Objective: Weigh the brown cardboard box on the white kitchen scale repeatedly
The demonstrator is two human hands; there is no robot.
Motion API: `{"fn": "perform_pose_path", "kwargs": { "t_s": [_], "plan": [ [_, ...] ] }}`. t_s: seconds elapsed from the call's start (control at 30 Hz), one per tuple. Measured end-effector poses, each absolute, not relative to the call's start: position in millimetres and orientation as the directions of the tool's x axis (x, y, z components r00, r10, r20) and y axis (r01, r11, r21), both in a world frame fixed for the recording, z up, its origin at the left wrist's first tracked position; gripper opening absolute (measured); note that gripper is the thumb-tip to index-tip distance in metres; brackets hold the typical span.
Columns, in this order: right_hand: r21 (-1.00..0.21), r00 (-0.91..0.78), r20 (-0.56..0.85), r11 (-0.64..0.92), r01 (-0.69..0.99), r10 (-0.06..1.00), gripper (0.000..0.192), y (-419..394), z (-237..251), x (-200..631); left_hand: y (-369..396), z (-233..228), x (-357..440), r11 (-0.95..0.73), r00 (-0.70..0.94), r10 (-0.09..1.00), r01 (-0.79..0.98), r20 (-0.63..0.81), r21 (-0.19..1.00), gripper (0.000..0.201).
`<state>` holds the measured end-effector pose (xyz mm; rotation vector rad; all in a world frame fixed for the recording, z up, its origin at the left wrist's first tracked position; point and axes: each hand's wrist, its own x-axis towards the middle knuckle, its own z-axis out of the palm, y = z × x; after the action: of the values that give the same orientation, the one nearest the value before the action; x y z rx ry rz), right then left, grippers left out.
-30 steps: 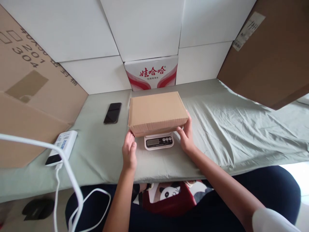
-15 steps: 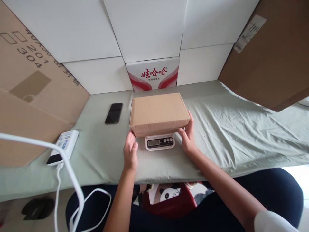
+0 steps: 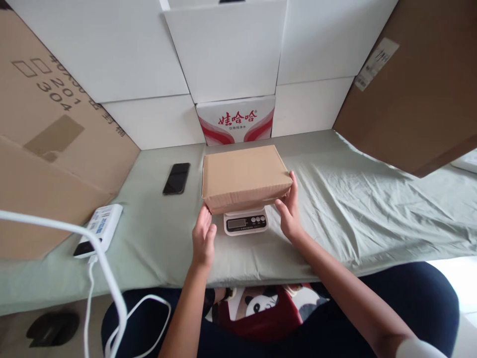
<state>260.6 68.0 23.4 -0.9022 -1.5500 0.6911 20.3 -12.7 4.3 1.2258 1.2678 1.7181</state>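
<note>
A brown cardboard box (image 3: 244, 174) lies over a small white kitchen scale (image 3: 246, 222), covering its platform; only the scale's front panel with a display and round buttons shows. My left hand (image 3: 204, 237) is at the box's lower left corner, fingertips under the edge and thumb apart. On the other side, my right hand (image 3: 290, 211) grips the lower right corner, fingers along its side and thumb near the front bottom edge. Whether the box rests fully on the scale cannot be told.
A black phone (image 3: 177, 178) lies left of the box on the green cloth (image 3: 372, 214). A white power bank (image 3: 100, 229) with a white cable (image 3: 91, 283) is farther left. Large cartons (image 3: 413, 94) flank both sides; white boxes (image 3: 225, 54) and a red-and-white carton (image 3: 238, 121) stand behind.
The view has shifted slightly, so the scene sits a little lower. Both hands stay at the box's lower corners, and the box remains over the scale.
</note>
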Motion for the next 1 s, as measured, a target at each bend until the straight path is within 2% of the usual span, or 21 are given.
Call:
{"fn": "perform_pose_path", "kwargs": {
  "t_s": [0.2, 0.3, 0.43, 0.53, 0.77, 0.9, 1.0],
  "plan": [
    [-0.776, -0.058, 0.619, 0.621, 0.112, 0.783, 0.077, 126, 70, 252, 58, 46, 17, -0.429, -0.33, 0.855, -0.016, 0.4, 0.903, 0.07],
    [-0.779, -0.034, 0.621, 0.621, 0.085, 0.783, 0.082, 174, 53, 239, 112, 44, 14, -0.426, -0.35, 0.853, -0.041, 0.387, 0.904, 0.071],
    [-0.822, -0.013, 0.569, 0.569, 0.023, 0.822, 0.087, 212, 15, 227, 154, 12, 6, -0.324, -0.407, 0.877, -0.109, 0.255, 0.94, 0.073],
    [-0.824, -0.029, 0.566, 0.567, 0.008, 0.824, 0.084, 216, 2, 226, 162, -9, -2, -0.267, -0.434, 0.88, -0.113, 0.194, 0.957, 0.07],
    [-0.872, -0.028, 0.49, 0.49, -0.008, 0.871, 0.078, 218, 4, 228, 164, -16, -6, -0.272, -0.451, 0.863, -0.034, 0.228, 0.962, 0.06],
    [-0.84, 0.069, 0.54, 0.543, -0.019, 0.838, 0.082, 221, 1, 237, 163, -14, -11, -0.295, -0.484, 0.834, 0.011, 0.263, 0.955, 0.057],
    [-0.865, 0.098, 0.496, 0.501, -0.026, 0.863, 0.08, 220, -1, 245, 162, -12, -14, -0.29, -0.515, 0.822, -0.007, 0.245, 0.957, 0.056]
  ]
}}
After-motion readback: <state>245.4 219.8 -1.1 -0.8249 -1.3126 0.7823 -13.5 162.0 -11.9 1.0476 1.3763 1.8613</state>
